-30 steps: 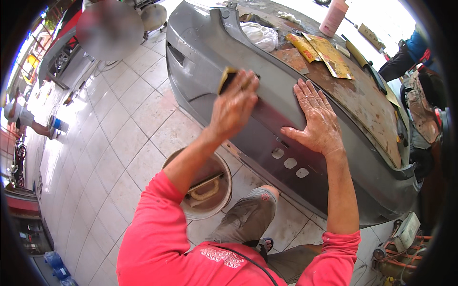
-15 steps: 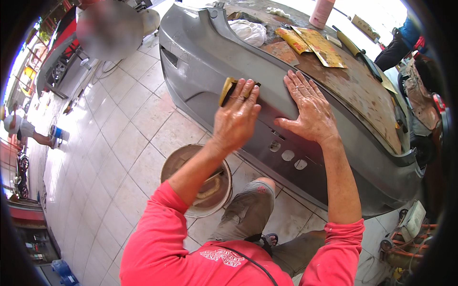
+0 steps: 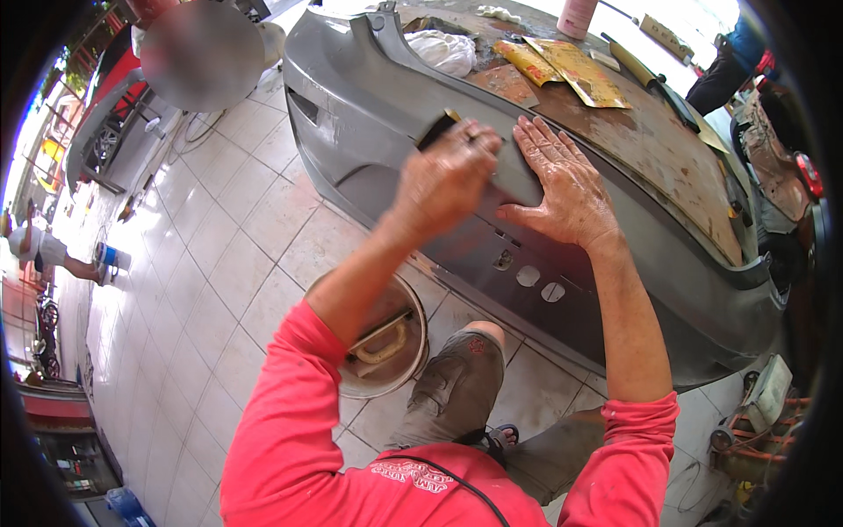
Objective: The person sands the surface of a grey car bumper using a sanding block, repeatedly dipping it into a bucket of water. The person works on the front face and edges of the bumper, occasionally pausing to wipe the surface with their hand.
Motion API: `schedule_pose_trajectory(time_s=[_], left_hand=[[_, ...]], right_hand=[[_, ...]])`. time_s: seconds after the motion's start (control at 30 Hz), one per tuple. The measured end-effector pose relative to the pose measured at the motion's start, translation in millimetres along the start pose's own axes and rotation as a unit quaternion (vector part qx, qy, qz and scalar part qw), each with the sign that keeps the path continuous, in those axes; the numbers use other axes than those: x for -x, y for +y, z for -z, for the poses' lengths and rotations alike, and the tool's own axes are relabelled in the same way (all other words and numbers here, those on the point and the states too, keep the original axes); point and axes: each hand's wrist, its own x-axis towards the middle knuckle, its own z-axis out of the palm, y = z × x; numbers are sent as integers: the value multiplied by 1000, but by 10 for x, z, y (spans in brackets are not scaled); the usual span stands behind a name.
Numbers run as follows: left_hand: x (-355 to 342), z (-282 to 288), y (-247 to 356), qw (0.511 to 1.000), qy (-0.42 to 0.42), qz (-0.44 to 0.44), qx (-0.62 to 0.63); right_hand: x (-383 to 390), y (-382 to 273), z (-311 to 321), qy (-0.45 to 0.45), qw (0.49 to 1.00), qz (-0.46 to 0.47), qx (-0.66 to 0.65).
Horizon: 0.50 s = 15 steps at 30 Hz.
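A large grey car bumper [image 3: 386, 132] lies slantwise along the edge of a table. My left hand [image 3: 448, 180], blurred by motion, is closed on a folded piece of sandpaper [image 3: 436, 130], dark on one side and yellowish on the other, pressed against the bumper's upper face. Most of the sandpaper is hidden under the fingers. Just to its right, my right hand [image 3: 562, 189] lies flat on the bumper with fingers stretched out and thumb apart, holding nothing. Both hands look wet. Several cut-outs show in the bumper's face below my right hand.
Yellow sheets [image 3: 580, 72], a white cloth [image 3: 442, 53] and a pink bottle [image 3: 576, 18] sit on the worn table [image 3: 654, 149]. A round tub [image 3: 413, 351] with a handled tool [image 3: 383, 341] stands on the tiled floor by my knee. Further left, a person [image 3: 54, 246] is beside a bucket [image 3: 114, 257].
My left hand has slid a little to the right with the sandpaper, nearer my right hand. The right hand stays flat on the bumper. The whole view has shifted slightly.
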Motion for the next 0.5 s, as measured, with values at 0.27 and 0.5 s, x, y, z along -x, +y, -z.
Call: schedule_pose_trajectory(time_s=[0.27,0.5], left_hand=[[-496,106,-1120,963,-133,89,-219],[-243,-70,-185,992,-75,-95,-27]], right_hand=[[-10,-100,-12,27,998,-7,-50],[15,3,-43,58,993,-15,-106]])
